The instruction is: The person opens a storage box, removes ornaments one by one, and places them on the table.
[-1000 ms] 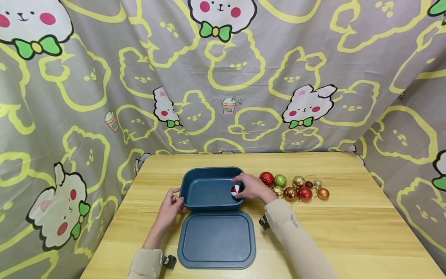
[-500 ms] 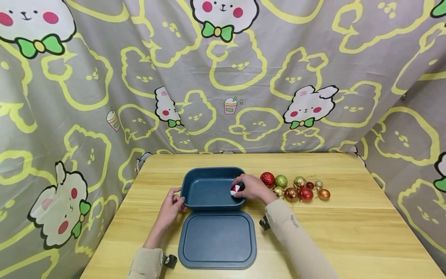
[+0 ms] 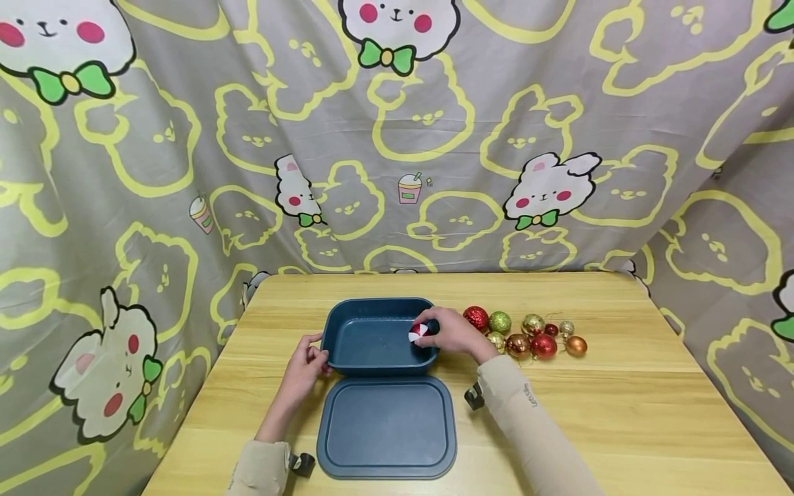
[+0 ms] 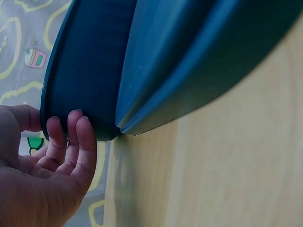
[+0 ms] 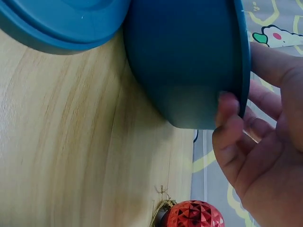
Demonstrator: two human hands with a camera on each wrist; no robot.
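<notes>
A deep dark-blue box [image 3: 372, 344] stands on the table, its top uncovered. At its left end my left hand [image 3: 306, 364] grips the rim; in the left wrist view several fingers [image 4: 85, 146] lie against the outer wall. At the right end my right hand [image 3: 448, 329] pinches a red-and-white ball ornament [image 3: 418, 333] just inside the box. From the right wrist view, the box wall hides this ball, and some fingers [image 5: 229, 142] show outside the rim. The matching flat lid [image 3: 387, 427] lies directly in front of the box.
Right of the box lies a cluster of shiny ball ornaments, among them a red one [image 3: 475, 317], a green one [image 3: 500, 322] and a copper one [image 3: 576, 345]. A patterned curtain [image 3: 459, 227] hangs behind the wooden table [image 3: 620, 413].
My right hand has shifted slightly up and to the right, and the red-and-white ball has turned and moved up a little in its fingers. The left hand keeps its place on the rim.
</notes>
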